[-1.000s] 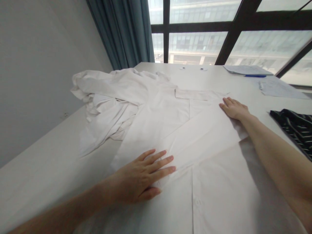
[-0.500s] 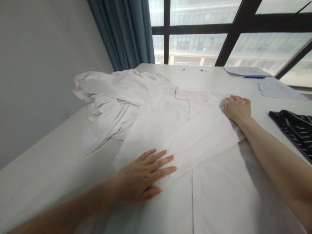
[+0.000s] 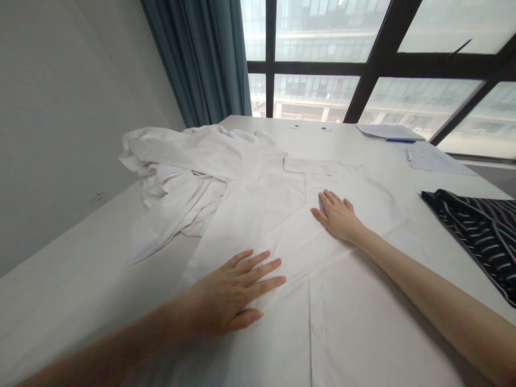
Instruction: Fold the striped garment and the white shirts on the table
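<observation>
A white buttoned garment (image 3: pixel 350 306), like a shirt or lab coat, lies spread on the white table (image 3: pixel 80 279). One sleeve (image 3: pixel 300 234) is folded slantwise across its front. My left hand (image 3: pixel 231 293) rests flat near the sleeve's lower end, fingers spread, holding nothing. Farther off and to the right, my right hand (image 3: pixel 336 215) lies palm down on the folded sleeve, its fingers stretched out. Beyond the hands shows the garment's collar band (image 3: pixel 308 165). The other sleeve side (image 3: pixel 177 142) is bunched at the far left, with crumpled white cloth (image 3: pixel 189 199) beneath and beside it.
A black cloth with white stripes (image 3: pixel 475 226) lies at the right. Papers (image 3: pixel 391 131) and a blue pen (image 3: pixel 400 141) are at the back right. Behind the table stand a blue curtain (image 3: pixel 201 59) and a window (image 3: pixel 318 97); a grey wall (image 3: pixel 72 107) borders the left.
My right hand has moved from the garment's right shoulder area leftward and nearer along the folded sleeve. My left hand stays in place. The view has tilted up slightly and turned right.
</observation>
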{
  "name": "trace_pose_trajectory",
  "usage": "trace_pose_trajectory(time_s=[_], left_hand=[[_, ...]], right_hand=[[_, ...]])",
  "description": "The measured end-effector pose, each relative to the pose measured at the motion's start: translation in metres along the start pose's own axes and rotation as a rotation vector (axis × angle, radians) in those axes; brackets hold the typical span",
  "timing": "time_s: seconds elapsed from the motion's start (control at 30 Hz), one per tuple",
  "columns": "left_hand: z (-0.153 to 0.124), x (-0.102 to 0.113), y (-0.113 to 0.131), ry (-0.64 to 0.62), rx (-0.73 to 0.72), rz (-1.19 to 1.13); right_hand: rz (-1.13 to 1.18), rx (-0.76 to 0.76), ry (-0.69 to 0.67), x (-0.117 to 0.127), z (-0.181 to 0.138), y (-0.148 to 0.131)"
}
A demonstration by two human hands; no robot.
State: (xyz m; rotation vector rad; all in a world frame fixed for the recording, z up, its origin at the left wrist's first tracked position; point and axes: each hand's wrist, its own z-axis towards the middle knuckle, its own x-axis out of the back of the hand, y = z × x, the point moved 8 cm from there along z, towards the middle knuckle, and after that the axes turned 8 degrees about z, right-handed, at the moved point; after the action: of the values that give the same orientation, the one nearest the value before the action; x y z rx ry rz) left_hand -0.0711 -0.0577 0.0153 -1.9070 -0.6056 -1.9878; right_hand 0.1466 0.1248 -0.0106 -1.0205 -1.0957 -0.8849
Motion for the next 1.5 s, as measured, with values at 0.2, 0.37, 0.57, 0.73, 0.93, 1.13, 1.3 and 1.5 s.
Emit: trace_pose_trajectory(time_s=[0.2,0.37,0.57,0.73,0.93,1.13,1.3,1.5], left_hand=[[0.000,-0.002,0.000,-0.007,-0.002,-0.003],[0.000,-0.005,0.000,-0.037,0.002,0.005],[0.000,0.001,0.000,0.002,-0.001,-0.031],[0.001,0.001,0.000,-0.022,0.018,-0.046],[-0.002,0.002,-0.007,0.044,0.109,-0.040],[-0.002,-0.001,-0.011,0.055,0.156,0.003],[-0.001,0.000,-0.012,0.020,0.157,-0.034],[-0.005,0.023,-0.055,0.206,0.384,-0.185]], right_hand=[[-0.009,-0.182,-0.026,0.006,0.040,0.065],[-0.007,-0.249,0.008,0.008,0.058,0.095],[0.003,-0.299,0.091,0.017,0.068,0.123],[0.029,-0.334,0.190,0.031,0.068,0.139],[0.055,-0.258,0.271,0.044,0.041,0.130],[0.034,-0.172,0.207,0.040,-0.015,0.121],[-0.012,-0.109,0.206,0.038,-0.042,0.129],[0.037,-0.082,0.269,0.037,-0.041,0.132]])
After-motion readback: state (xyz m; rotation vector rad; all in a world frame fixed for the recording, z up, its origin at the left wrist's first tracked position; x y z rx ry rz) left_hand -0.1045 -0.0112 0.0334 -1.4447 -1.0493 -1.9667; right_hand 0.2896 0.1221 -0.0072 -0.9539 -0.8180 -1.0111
